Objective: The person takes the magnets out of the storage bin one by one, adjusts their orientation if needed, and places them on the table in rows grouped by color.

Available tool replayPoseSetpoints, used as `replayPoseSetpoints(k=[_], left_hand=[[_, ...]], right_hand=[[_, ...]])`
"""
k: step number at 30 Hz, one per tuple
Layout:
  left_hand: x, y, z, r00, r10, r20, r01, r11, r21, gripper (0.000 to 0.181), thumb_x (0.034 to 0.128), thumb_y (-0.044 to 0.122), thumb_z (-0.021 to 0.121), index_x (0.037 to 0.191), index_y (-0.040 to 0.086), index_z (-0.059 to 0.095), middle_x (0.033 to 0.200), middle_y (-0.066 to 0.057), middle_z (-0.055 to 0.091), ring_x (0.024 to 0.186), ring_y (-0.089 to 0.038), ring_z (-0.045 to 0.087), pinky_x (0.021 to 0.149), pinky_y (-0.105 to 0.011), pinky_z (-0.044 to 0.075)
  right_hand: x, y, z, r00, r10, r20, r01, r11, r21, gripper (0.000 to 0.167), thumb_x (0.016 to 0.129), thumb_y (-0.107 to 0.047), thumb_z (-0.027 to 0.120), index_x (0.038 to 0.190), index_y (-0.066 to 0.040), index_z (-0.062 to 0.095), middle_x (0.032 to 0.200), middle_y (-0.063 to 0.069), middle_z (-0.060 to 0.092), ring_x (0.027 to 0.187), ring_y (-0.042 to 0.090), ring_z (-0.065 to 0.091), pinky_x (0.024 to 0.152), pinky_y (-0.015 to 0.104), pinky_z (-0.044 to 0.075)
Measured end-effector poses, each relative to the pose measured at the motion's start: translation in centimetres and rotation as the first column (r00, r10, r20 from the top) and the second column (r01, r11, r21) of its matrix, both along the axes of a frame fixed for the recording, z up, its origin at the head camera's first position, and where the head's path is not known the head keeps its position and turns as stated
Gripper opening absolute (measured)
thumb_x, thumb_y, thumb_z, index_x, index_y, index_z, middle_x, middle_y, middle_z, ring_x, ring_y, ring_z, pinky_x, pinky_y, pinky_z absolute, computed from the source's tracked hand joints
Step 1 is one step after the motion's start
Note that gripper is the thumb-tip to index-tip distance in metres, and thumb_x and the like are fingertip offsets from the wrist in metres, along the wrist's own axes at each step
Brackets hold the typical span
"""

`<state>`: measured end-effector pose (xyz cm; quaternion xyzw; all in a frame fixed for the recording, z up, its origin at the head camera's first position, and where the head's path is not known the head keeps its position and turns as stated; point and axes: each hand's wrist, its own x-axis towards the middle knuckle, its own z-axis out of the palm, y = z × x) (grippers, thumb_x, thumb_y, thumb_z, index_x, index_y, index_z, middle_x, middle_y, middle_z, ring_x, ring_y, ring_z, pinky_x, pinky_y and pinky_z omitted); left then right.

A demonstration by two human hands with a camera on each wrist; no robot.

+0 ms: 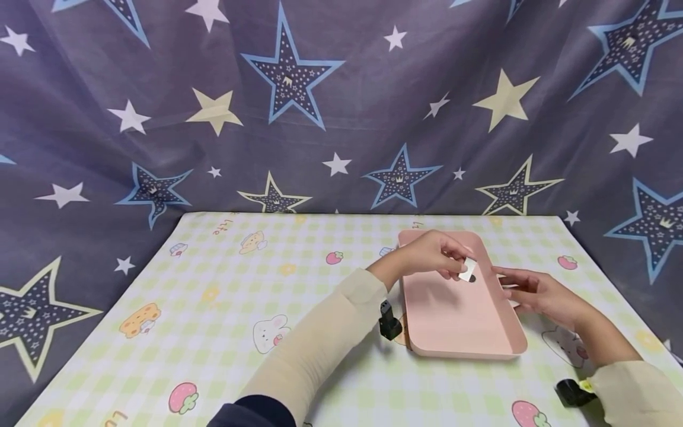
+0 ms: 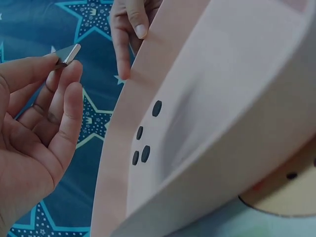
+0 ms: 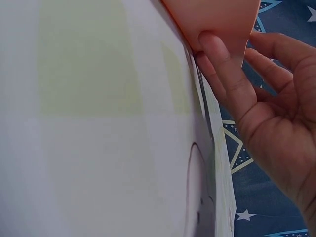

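Note:
My left hand [image 1: 434,252] is over the far part of a pink rectangular tray [image 1: 459,332]. Its thumb and fingers pinch a small, flat, silvery-white square piece [image 1: 467,270]. Edge-on in the left wrist view, that piece [image 2: 73,54] looks thin and shiny; its exact kind cannot be told. Several dark oval spots or discs [image 2: 157,108] show on the tray's floor in the left wrist view. My right hand [image 1: 544,295] touches the outside of the tray's right wall with extended fingers. In the right wrist view, its fingers [image 3: 229,79] rest against the pink wall [image 3: 217,17].
A checked cloth with cartoon prints [image 1: 229,296] covers the table. Black devices [image 1: 389,323] sit at both wrists, the left one close to the tray's left side. A dark star-patterned curtain [image 1: 341,107] hangs behind and along the sides.

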<state>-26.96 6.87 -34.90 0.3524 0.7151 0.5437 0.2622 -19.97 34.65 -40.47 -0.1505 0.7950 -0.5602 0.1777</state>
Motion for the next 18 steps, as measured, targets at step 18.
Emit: replayPoseSetpoints(k=[18], left_hand=[[-0.1,-4.2,-0.6,0.989,0.145,-0.019,-0.145,0.989,0.033,0.027,0.0882,-0.006,0.066,0.115,-0.001,0.071,0.081,-0.005,0.069,0.069,-0.016,0.069,0.064,-0.031,0.058]], right_hand=[[0.2,-0.1,-0.1,1.000,-0.006,-0.025,0.005,1.000,-0.012,0.056,0.099,-0.010,0.057,0.148,0.006,0.032,0.129,0.006,0.059,0.107,0.009,0.063,0.080,0.038,0.057]])
